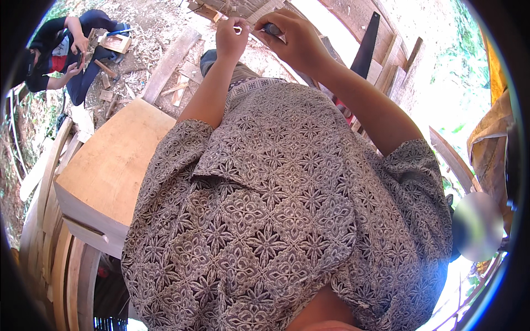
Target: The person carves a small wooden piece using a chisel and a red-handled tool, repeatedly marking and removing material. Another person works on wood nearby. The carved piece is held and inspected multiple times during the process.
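Both my hands are raised in front of me, above my patterned grey shirt (276,209). My left hand (231,37) is closed in a pinch on a thin pale strip (244,27) that runs across to the other hand. My right hand (295,41) is closed around a small dark tool (272,28), with only its end showing between the fingers. The two hands nearly touch. What the tool's tip does is hidden by the fingers.
A big pale wooden block (107,165) stands at my left, with curved wooden slats (61,259) below it. Planks (171,60) and offcuts litter the dirt ground. A black blade-like board (367,44) leans at the right. Another person (66,49) crouches far left by a small wooden box (116,43).
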A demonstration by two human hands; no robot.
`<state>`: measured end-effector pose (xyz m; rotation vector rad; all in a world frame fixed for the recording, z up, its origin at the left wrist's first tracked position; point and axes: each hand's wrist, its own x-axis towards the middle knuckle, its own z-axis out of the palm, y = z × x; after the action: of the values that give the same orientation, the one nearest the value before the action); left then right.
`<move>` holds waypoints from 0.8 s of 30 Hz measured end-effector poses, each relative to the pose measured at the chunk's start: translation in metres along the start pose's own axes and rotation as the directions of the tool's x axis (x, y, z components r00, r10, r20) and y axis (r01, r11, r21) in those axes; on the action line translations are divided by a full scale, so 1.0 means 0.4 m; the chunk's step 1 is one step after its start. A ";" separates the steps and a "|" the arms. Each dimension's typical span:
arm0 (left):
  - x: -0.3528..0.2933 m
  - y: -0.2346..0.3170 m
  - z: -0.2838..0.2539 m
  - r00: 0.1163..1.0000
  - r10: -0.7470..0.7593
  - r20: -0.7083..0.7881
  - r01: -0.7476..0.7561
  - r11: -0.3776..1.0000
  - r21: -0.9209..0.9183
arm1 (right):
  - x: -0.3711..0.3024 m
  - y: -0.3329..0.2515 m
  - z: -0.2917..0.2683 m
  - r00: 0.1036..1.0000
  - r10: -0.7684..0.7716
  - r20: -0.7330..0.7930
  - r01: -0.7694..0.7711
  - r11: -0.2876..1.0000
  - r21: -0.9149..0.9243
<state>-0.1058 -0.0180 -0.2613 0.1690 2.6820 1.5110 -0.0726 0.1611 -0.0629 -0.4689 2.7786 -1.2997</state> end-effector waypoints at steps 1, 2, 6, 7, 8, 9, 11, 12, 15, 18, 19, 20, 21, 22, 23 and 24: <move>0.005 0.026 -0.008 0.992 0.121 -0.026 -0.119 0.990 0.077 | 0.003 0.007 -0.003 1.000 -0.016 -0.006 0.016 1.000 0.007; 0.011 0.081 -0.030 0.968 0.249 -0.035 -0.241 0.959 0.152 | 0.005 0.015 -0.007 0.999 -0.025 -0.021 0.026 1.000 0.010; 0.038 0.239 -0.127 0.883 0.444 0.154 -0.433 0.896 -0.103 | 0.035 0.064 0.002 0.999 -0.032 -0.013 0.033 0.998 0.058; 0.046 0.223 -0.128 0.907 0.348 0.236 -0.350 0.936 -0.035 | 0.052 0.085 0.012 0.997 -0.082 0.011 0.081 0.996 0.047; 0.064 0.207 -0.128 0.898 0.355 0.261 -0.361 0.932 -0.023 | 0.063 0.098 0.019 0.992 -0.125 0.030 0.124 0.992 0.033; 0.085 0.193 -0.128 0.887 0.361 0.288 -0.374 0.927 -0.013 | 0.066 0.108 0.030 0.995 -0.099 0.000 0.099 0.995 -0.007; 0.117 0.202 -0.128 0.870 0.393 0.298 -0.397 0.916 -0.052 | 0.074 0.116 0.047 0.996 -0.045 -0.071 0.039 0.996 -0.082; 0.135 0.206 -0.126 0.858 0.387 0.338 -0.395 0.917 -0.046 | 0.067 0.125 0.039 0.989 0.102 -0.108 -0.108 0.993 -0.050; 0.165 0.121 -0.129 0.838 0.385 0.387 -0.420 0.907 0.007 | -0.006 0.204 0.026 0.929 0.277 -0.246 -0.295 0.954 -0.042; 0.143 0.129 -0.114 0.846 0.335 0.415 -0.407 0.908 0.097 | -0.221 0.329 0.059 0.858 0.500 -0.114 -0.510 0.807 -0.297; 0.159 0.118 -0.120 0.854 0.331 0.401 -0.405 0.907 0.113 | -0.267 0.329 0.090 0.812 0.576 -0.092 -0.572 0.757 -0.316; 0.162 0.118 -0.116 0.860 0.307 0.408 -0.378 0.920 0.104 | -0.308 0.349 0.123 0.839 0.519 -0.162 -0.542 0.779 -0.314; 0.166 0.119 -0.109 0.865 0.283 0.413 -0.350 0.932 0.094 | -0.342 0.374 0.159 0.859 0.457 -0.231 -0.511 0.799 -0.319; 0.169 0.119 -0.110 0.876 0.256 0.409 -0.317 0.944 0.089 | -0.348 0.376 0.169 0.876 0.383 -0.293 -0.469 0.820 -0.329; 0.171 0.118 -0.112 0.881 0.235 0.411 -0.300 0.948 0.102 | -0.331 0.388 0.181 0.814 0.444 -0.375 -0.558 0.777 -0.291; 0.173 0.117 -0.116 0.886 0.213 0.411 -0.283 0.952 0.115 | -0.324 0.399 0.186 0.809 0.492 -0.320 -0.580 0.756 -0.304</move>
<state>-0.1761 -0.0247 -0.1972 0.7692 2.5207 1.1347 0.0224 0.2391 -0.2435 0.4995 3.0020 -0.6989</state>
